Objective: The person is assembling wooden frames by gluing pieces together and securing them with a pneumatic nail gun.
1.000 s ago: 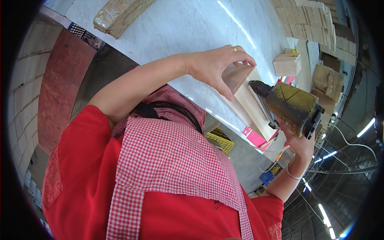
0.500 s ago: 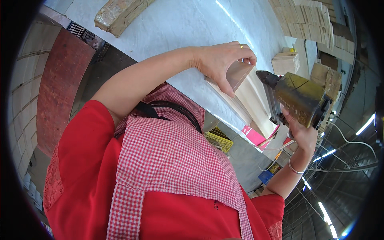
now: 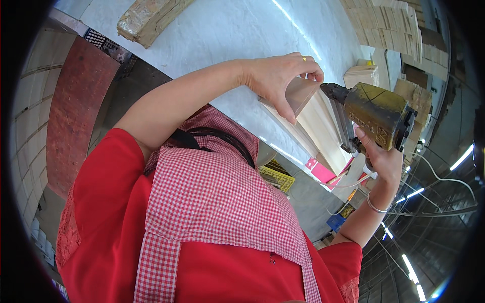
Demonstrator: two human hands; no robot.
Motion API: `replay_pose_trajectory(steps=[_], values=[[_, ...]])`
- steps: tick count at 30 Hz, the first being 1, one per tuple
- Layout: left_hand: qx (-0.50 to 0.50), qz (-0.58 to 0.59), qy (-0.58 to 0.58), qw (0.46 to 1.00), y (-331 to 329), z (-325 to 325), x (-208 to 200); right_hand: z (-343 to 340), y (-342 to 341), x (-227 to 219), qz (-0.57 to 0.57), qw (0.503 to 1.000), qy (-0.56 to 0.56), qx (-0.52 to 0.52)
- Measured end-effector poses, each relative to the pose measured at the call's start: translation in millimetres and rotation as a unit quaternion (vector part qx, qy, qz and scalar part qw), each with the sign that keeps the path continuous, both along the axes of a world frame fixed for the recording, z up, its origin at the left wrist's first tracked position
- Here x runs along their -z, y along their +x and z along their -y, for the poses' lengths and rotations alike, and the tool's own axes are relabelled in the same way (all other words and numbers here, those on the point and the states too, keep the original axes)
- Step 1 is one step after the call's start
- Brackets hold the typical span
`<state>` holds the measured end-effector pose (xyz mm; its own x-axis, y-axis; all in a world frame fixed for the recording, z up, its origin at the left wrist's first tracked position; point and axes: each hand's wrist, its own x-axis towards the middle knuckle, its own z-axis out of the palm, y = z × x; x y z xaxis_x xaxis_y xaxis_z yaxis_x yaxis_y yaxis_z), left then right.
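A long, narrow pale wooden box (image 3: 323, 132) lies on the bench in front of me. My left hand (image 3: 281, 77) is closed around its near end panel (image 3: 301, 92), thumb on one side and fingers over the far side. My right hand (image 3: 381, 157) is wrapped around the handle of a worn yellow-and-black nail gun (image 3: 373, 111). The gun's dark nose is at the box's upper corner, close to my left fingertips; whether it touches the wood is hard to tell. Its magazine runs alongside the box's far side.
The bench (image 3: 227, 38) has a pale marbled top. A tape-wrapped bundle (image 3: 146, 22) lies at its far left. Stacked wooden pieces (image 3: 386, 28) and a small wood block stack (image 3: 361, 77) stand at the right. A yellow crate (image 3: 278, 178) sits below the bench edge. A thin hose (image 3: 353, 185) hangs near the right hand.
My right hand has brought the nail gun leftward and slightly up, its nose now at the box's corner. My left hand keeps its grip in the same place.
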<state>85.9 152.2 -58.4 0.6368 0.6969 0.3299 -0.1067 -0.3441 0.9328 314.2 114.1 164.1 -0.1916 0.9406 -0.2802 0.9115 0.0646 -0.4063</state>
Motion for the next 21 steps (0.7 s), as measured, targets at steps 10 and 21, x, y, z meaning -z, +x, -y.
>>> replay_pose_trajectory(steps=[10,21], values=[[-0.047,0.003,0.014,0.999,-2.2,16.3,7.0,-5.9,10.0,4.6,0.029,0.998,0.021,-0.044],[-0.344,-0.128,0.182,0.912,55.4,60.9,37.4,37.4,4.4,-9.9,-0.009,1.0,-0.008,-0.015]])
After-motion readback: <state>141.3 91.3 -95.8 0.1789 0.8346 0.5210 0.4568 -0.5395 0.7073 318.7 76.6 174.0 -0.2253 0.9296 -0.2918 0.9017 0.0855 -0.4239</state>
